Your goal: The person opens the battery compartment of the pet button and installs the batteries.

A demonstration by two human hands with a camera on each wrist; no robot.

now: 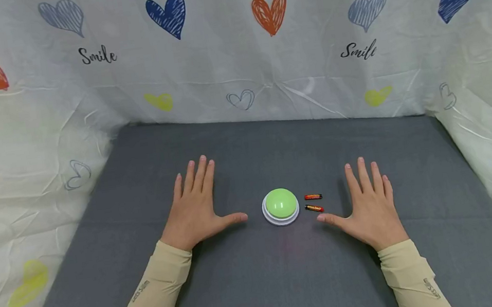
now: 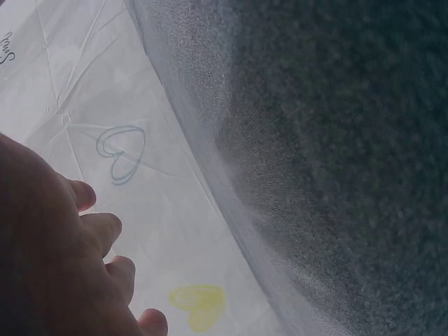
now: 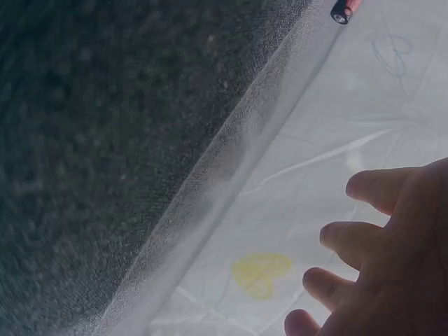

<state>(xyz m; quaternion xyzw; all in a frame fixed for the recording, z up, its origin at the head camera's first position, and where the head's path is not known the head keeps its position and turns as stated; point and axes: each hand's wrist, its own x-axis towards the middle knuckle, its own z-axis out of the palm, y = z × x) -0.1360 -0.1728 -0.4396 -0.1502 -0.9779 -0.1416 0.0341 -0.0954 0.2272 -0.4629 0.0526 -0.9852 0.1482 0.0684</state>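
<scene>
Between the two hands in the head view sits a round push-button light with a green dome (image 1: 281, 203) and a white base. Just to its right lie two small red and black batteries, an upper battery (image 1: 313, 197) and a lower battery (image 1: 314, 208). My left hand (image 1: 197, 209) is left of the button, fingers straight and spread, its thumb pointing at the button. On the other side, my right hand (image 1: 370, 207) also has straight, spread fingers, its thumb tip close below the lower battery. Both hands hold nothing. One battery end (image 3: 341, 12) shows at the top of the right wrist view.
A dark grey cloth (image 1: 263, 286) covers the table. White sheeting (image 1: 224, 58) printed with hearts and the word Smile rises behind the table and along both sides. Beige sleeves (image 1: 149, 301) cover both forearms.
</scene>
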